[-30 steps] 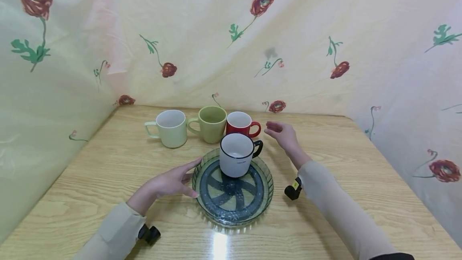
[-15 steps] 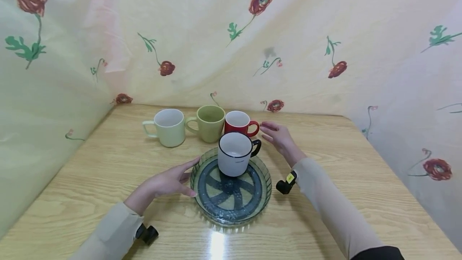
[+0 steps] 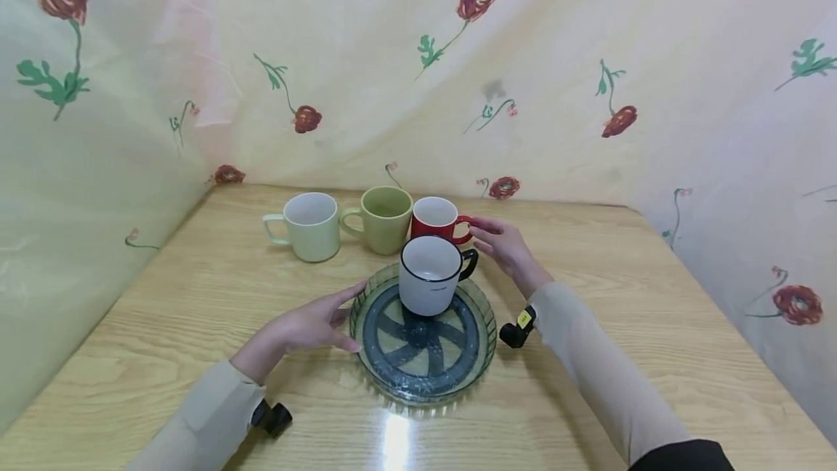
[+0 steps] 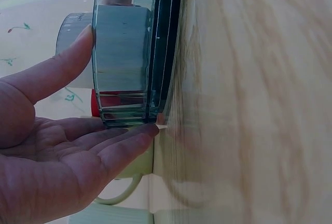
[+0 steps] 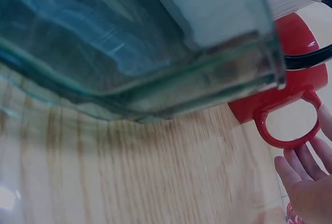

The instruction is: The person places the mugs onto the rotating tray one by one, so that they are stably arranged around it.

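1. While the left hand (image 3: 307, 325) is at the side of the glass dish (image 3: 420, 382), its fingers are spread: the thumb touches the rim and the others lie nearly straight along the outer wall.
2. As far as shows, one mug is done: the white mug with a black rim (image 3: 428, 291) stands upright inside the dish, ahead and to the right of the left fingers.
3. One seems just begun: the right hand (image 3: 506, 246) has its fingers loosely extended, touching the handle of the red mug (image 5: 282, 94), with no closed hold showing. That mug sits upright on the tabletop (image 3: 654, 325), just left of those fingers, outside the dish.
4. Untouched are the olive-green mug (image 3: 384, 230), past the red one from the right fingers, and the pale mint mug (image 3: 312, 237), farthest from them.
5. With one mug of four in the dish, the work looks early; at most three seem left.
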Motion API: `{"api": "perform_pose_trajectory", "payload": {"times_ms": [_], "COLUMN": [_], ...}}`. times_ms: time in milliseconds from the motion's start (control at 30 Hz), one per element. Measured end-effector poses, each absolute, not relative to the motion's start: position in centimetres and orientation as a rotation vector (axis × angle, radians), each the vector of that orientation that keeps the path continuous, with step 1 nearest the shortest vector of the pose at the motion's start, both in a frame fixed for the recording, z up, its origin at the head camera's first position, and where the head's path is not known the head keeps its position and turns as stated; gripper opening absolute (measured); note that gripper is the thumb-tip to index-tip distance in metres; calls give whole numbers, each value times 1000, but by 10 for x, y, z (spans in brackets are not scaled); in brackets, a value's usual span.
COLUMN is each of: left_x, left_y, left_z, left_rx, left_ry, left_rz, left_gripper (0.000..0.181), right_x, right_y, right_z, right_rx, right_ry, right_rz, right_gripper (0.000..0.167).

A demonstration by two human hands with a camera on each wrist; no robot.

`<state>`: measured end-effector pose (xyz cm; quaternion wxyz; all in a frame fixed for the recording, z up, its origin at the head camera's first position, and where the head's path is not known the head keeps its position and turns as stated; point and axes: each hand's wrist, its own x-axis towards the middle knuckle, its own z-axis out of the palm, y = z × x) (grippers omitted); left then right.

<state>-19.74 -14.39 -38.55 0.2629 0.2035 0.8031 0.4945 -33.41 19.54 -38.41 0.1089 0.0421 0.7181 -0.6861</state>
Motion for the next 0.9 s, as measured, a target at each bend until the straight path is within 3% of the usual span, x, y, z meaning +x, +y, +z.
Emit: {"api": "perform_pose_trajectory", "payload": {"times_ms": [900], "left_x": [-196], "left_y": [-143], "left_z": [-384], "left_rx": [530], "left_ry": [2178], "left_rz": [1339], "left_gripper": [102], "right_x": [-328], "right_y": [192], "right_z": [-388], "right_rx": [136], "right_ry": [2180], "right_rz": [-1985], "right_gripper": [44]}}
